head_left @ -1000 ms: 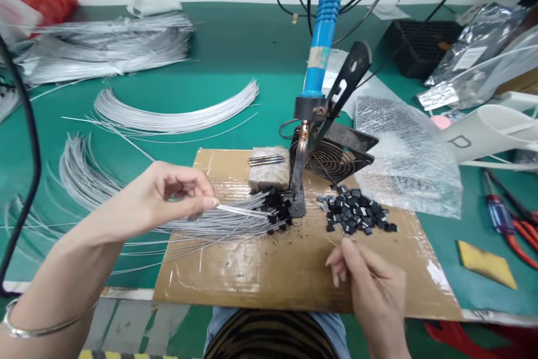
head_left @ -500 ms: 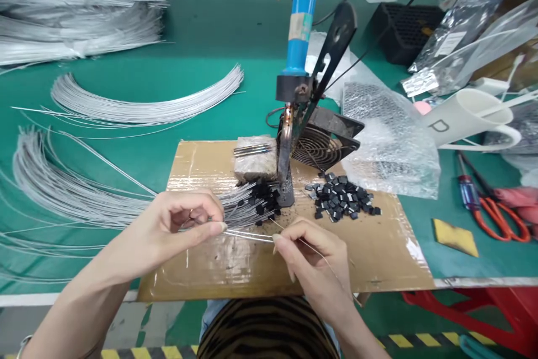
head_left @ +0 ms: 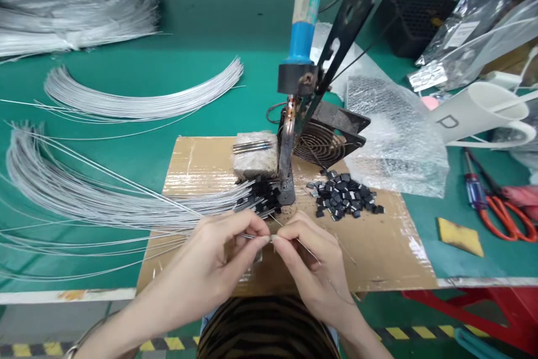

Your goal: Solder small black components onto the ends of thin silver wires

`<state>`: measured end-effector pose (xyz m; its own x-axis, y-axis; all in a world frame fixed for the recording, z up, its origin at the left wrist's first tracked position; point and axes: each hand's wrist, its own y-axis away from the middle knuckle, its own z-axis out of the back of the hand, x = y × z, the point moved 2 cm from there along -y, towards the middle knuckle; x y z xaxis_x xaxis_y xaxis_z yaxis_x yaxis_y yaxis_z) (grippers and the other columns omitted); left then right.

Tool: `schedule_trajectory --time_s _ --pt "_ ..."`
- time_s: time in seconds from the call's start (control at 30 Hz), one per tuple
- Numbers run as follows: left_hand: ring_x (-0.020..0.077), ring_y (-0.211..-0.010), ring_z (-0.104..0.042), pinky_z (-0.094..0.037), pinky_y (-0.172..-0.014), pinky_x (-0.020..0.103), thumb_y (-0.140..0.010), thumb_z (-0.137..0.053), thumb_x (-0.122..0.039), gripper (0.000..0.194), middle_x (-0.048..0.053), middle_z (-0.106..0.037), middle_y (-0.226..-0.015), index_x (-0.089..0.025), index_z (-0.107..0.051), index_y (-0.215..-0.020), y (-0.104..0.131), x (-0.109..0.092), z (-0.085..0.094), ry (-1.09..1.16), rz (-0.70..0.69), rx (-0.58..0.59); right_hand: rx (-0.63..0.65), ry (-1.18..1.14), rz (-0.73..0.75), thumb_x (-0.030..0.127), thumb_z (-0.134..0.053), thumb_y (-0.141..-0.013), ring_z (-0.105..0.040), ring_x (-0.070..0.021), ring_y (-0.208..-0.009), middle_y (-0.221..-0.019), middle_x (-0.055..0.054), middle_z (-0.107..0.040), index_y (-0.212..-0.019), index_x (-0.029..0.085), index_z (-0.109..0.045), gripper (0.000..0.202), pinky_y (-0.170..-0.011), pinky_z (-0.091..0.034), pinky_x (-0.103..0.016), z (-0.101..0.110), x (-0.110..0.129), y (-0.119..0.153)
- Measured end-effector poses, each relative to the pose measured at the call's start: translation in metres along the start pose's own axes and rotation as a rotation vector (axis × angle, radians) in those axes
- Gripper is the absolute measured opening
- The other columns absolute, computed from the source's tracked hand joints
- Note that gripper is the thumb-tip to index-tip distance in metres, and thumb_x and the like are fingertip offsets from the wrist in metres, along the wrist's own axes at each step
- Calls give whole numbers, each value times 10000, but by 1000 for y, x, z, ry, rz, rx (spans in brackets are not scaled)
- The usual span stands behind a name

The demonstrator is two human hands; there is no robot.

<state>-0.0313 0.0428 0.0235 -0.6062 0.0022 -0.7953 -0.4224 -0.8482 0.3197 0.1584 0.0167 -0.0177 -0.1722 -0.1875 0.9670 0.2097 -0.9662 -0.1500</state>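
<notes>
Wires point(head_left: 126, 179) pinched, left hand point(head_left: 222, 250); thin strand point(head_left: 308, 251) pinched, right hand point(head_left: 330, 269) (cardboard point(head_left: 386, 258) edge near).

Left hand point(head_left: 227, 247) had a couple of white wires point(head_left: 176, 204) pinched near the ends, pretty much fingertip to fingertip with the right hand point(head_left: 315, 258), which had a thin metallic strand point(head_left: 309, 251) running through its grip. All this was over some scruffy cardboard point(head_left: 386, 258), with a blue soldering iron point(head_left: 301, 40) behind, loose black chips point(head_left: 347, 194) on the right and a fat wire bundle point(head_left: 84, 196) off left.
</notes>
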Motion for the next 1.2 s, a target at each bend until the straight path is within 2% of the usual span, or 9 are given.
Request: schedule_trajectory --time_s 0.1,0.2,0.33,0.4,0.57,0.7,0.83,1.0,1.2 --pt "132 -635 -494 -363 -557 239 -1036 -539 -417 284 -19 -586 -715 -212 -649 -873 -7 -1 -11 159 63 -30 -44 -19 2 153 -601 -1033 -516 -129 -748 -789 30 -543 -859 210 -618 184 -689 -396 -272 -1 -5 2" --pt "123 -623 -452 -340 -544 228 -1013 -570 -429 281 -21 -551 -713 -206 -641 -858 -9 3 -18 283 113 -78 -158 -56 -22 167 -618 -1030 -529 -124 -729 -778 27 -569 -841 211 -649 197 -662 -404 -262 0 -9 2" --pt "116 -594 -421 -312 -525 214 -980 -611 -440 271 -27 -529 -670 -205 -650 -851 -10 7 -20 336 150 -191 -377 -153 -157 230 -634 -1049 -509 -97 -617 -630 58 -530 -792 225 -691 263 -612 -411 -236 5 -12 4" --pt "113 -582 -416 -314 -515 206 -962 -633 -433 260 -27 -533 -654 -204 -656 -839 -11 8 -19 350 149 -222 -410 -222 -212 266 -665 -1038 -522 -76 -562 -627 61 -547 -808 231 -740 245 -578 -431 -220 6 -12 4" --pt "108 -574 -442 -344 -509 193 -948 -664 -400 232 -20 -569 -646 -203 -681 -827 -11 6 -18 349 121 -247 -331 -449 -318 316 -725 -997 -583 -46 -494 -829 12 -683 -966 268 -849 136 -469 -478 -186 -3 -9 3" --pt "116 -592 -513 -381 -518 198 -974 -651 -416 242 4 -639 -686 -205 -703 -867 -8 6 -18 291 114 -230 -255 -558 -365 324 -752 -976 -614 -56 -523 -841 -5 -711 -1031 298 -874 136 -484 -532 -172 -11 -6 0" --pt "132 -585 -581 -414 -505 204 -945 -688 -385 207 15 -675 -676 -201 -717 -853 -6 1 -18 248 102 -293 -232 -644 -413 326 -781 -958 -608 -43 -508 -812 5 -724 -1050 318 -876 132 -482 -531 -148 -13 -6 2" --pt "130 -559 -603 -447 -507 204 -891 -746 -327 148 -2 -672 -641 -201 -719 -818 -5 -8 -20 256 122 -394 -227 -722 -452 332 -799 -949 -605 -30 -471 -760 19 -736 -1074 311 -867 144 -464 -513 -127 -16 -10 5" --pt "124 -563 -605 -446 -509 200 -902 -741 -313 140 -2 -678 -651 -197 -710 -828 -4 -11 -22 275 117 -410 -201 -787 -487 342 -812 -938 -591 -24 -462 -722 26 -721 -1036 290 -871 126 -435 -482 -109 -16 -11 5"
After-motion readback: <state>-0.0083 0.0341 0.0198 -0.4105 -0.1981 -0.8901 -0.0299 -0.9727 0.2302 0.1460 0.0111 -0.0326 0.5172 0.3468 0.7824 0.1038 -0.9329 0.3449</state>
